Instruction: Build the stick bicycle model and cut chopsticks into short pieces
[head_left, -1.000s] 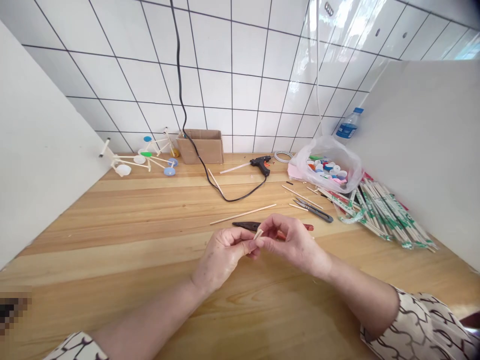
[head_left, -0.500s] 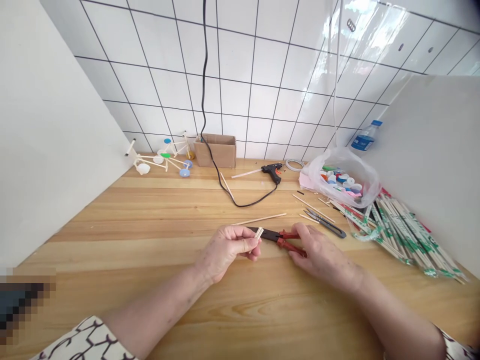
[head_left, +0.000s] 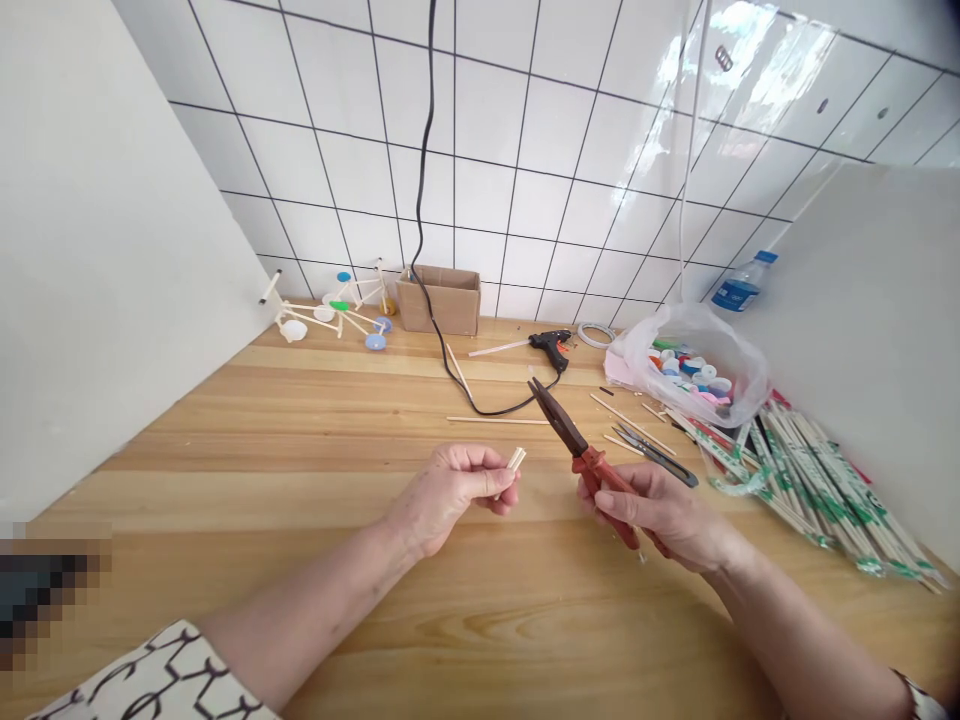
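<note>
Left partition: a white panel runs along the left edge of the wooden tabletop.
Lower-left corner: a pixelated patch hides whatever lies there.
Far left: a stick-and-bottle-cap model lies on the table, its joints too small to make out.
Left hand: the left hand is narrowly closed, its fingers curled, with the short wooden sticks pinched against the thumb. Only their pale ends show past the fingertips; the count is hard to tell.
Far middle: a cardboard box stands against the tile wall, a black cable trailing down beside it. A hot glue gun lies just right of the box.
Centre: a loose wooden stick lies flat, well beyond the left hand.
Right hand: the right hand is wrapped around the handles of the red-handled pliers. The long dark jaws point far and left, apparently together; part of the grip is hidden by the fingers.
Far right: a clear plastic bag holds bottle caps. Paper-wrapped chopsticks lie in a heap nearer the right edge.
</note>
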